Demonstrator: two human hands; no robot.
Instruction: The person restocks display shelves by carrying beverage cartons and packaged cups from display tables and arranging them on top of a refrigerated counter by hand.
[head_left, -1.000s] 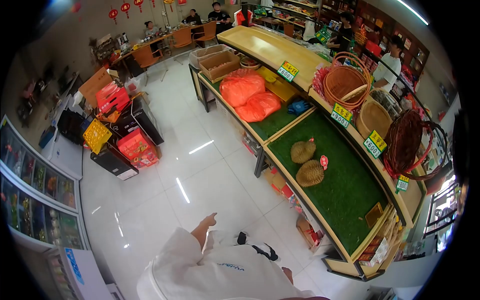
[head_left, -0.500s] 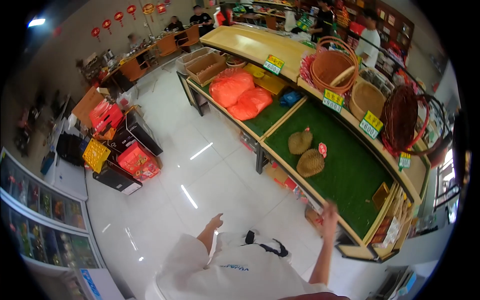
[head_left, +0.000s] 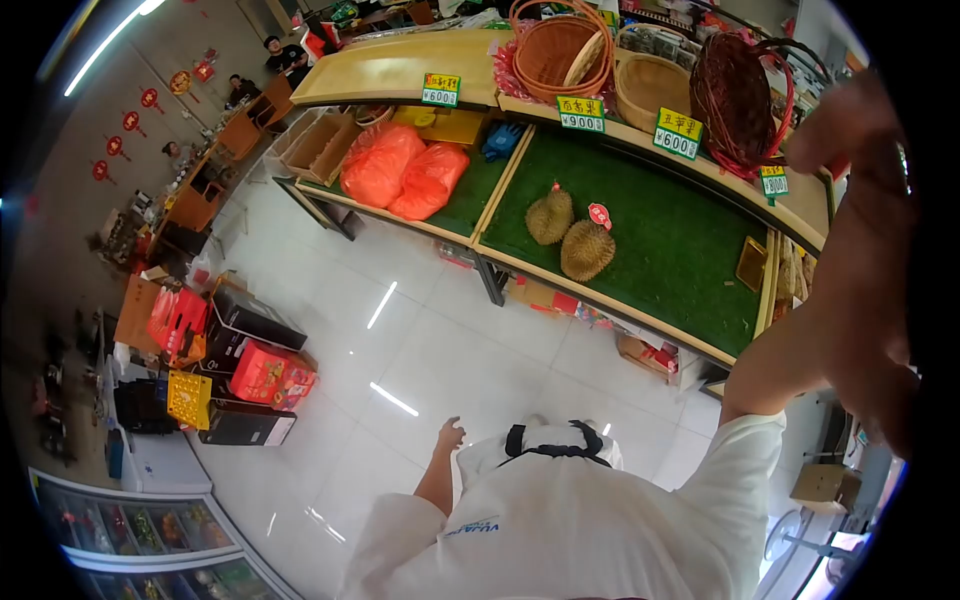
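On the green-matted worktop (head_left: pixel 670 290), toward 1 o'clock from your left hand (head_left: pixel 452 434), lay two durians (head_left: pixel 587 250), well apart from that hand; from your right hand (head_left: pixel 862 250) they lay toward 9 o'clock. You had two red bags (head_left: pixel 382 168) at their 10 o'clock and four price signs (head_left: pixel 581 113) along the raised shelf (head_left: pixel 370 62). Your left arm hung low, its hand released, fingers slightly bent. Your right arm reached up toward 1 o'clock, close to the camera; shadow and cropping meant you could not tell whether those fingers gripped anything.
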